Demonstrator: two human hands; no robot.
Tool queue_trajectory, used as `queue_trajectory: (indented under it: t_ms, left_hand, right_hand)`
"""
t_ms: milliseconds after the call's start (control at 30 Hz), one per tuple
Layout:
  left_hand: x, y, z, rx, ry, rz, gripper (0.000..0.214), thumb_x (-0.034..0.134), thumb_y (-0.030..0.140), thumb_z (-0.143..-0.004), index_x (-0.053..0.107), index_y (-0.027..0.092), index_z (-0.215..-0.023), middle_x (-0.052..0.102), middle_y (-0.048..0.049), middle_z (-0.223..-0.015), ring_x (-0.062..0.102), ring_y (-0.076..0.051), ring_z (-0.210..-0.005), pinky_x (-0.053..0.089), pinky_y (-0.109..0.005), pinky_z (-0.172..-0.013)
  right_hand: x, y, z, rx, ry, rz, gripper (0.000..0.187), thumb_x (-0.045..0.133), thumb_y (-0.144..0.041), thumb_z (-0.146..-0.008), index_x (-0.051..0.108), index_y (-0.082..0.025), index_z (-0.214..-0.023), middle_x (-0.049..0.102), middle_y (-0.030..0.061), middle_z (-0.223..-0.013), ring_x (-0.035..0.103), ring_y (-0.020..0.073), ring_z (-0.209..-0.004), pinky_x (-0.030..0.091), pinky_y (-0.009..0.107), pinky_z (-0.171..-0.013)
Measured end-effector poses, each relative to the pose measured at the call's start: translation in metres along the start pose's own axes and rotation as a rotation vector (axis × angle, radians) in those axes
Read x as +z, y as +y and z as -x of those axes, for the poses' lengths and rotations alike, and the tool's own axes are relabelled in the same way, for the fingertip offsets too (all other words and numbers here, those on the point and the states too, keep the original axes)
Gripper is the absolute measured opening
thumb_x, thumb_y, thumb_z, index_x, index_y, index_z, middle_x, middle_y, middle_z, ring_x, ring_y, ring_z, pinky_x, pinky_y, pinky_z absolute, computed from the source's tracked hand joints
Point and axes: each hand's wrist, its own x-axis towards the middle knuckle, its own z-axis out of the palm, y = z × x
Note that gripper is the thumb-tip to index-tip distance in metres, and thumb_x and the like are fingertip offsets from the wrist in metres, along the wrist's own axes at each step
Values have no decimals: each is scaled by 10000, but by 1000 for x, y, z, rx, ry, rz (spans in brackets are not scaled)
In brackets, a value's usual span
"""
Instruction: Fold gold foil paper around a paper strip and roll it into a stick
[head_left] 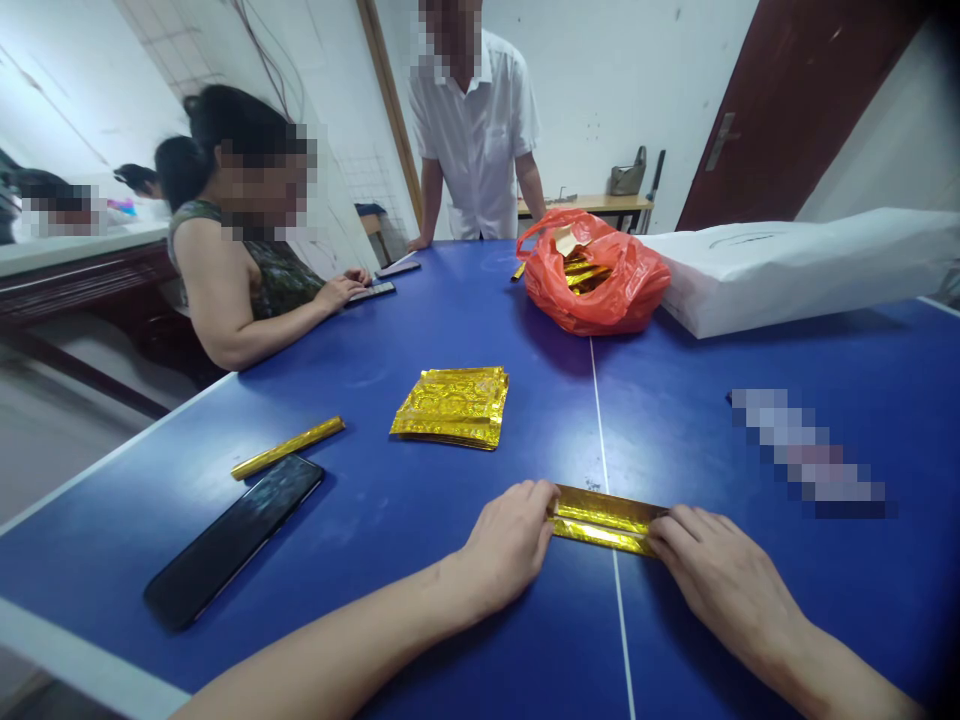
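A strip of shiny gold foil paper point(604, 522) with lengthwise folds stretches between my hands, low over the blue table. My left hand point(514, 535) pinches its left end, fingers closed. At the opposite end, my right hand point(716, 560) grips the foil between thumb and fingers. Beyond my left hand lies a stack of embossed gold foil sheets point(451, 408). To the left, a rolled gold tube point(289, 447) rests beside a dark phone point(236, 540).
A red plastic bag point(592, 300) holding gold pieces sits at the back, beside a large white package point(787, 270). A blurred-out object point(810, 450) lies at right on the blue table point(360, 640). One person sits at left with a phone; another stands at the far edge.
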Motion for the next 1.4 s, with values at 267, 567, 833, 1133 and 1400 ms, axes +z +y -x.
queue_trajectory:
  t_ms: [267,567,833,1133,1400]
  left_hand:
    - [0,1,2,-4,-1,-13,193,423,83,-787,456,171,-956,533,-41,-879,501,-164,-787,423,-289,-729]
    - [-5,3,1,-14,-43,-86,145,429,95,-790,459,172,-909,524,-36,-874,486,-163,-777,406,-268,-705]
    - [-3,4,3,139,-89,-361,167,389,126,-842,541,191,-862,513,-37,-859,462,-168,-742,367,-269,-638]
    - [1,3,10,255,-39,-424,157,417,115,-820,555,175,-865,527,-52,-828,463,-182,-733,371,-293,-625]
    - [-1,9,9,247,-24,-441,92,458,130,-777,542,165,-789,526,-58,-807,465,-191,-718,378,-308,-611]
  right_hand:
    - [-3,-1,0,-14,-13,60,236,351,-94,-830,515,-207,-704,516,17,-656,495,187,-585,327,314,-588]
    - [-5,-2,-2,19,-85,123,240,389,-4,-732,520,-206,-726,536,11,-665,511,189,-579,328,313,-591]
    - [-8,-2,-2,47,-170,126,238,417,26,-704,509,-192,-728,561,7,-652,539,181,-572,340,304,-576]
    - [-10,-1,-1,10,-206,152,243,430,22,-699,532,-195,-737,579,21,-682,550,195,-591,368,322,-587]
    - [-13,-4,8,-50,-113,125,291,400,28,-663,564,-204,-726,585,31,-700,535,193,-606,368,332,-598]
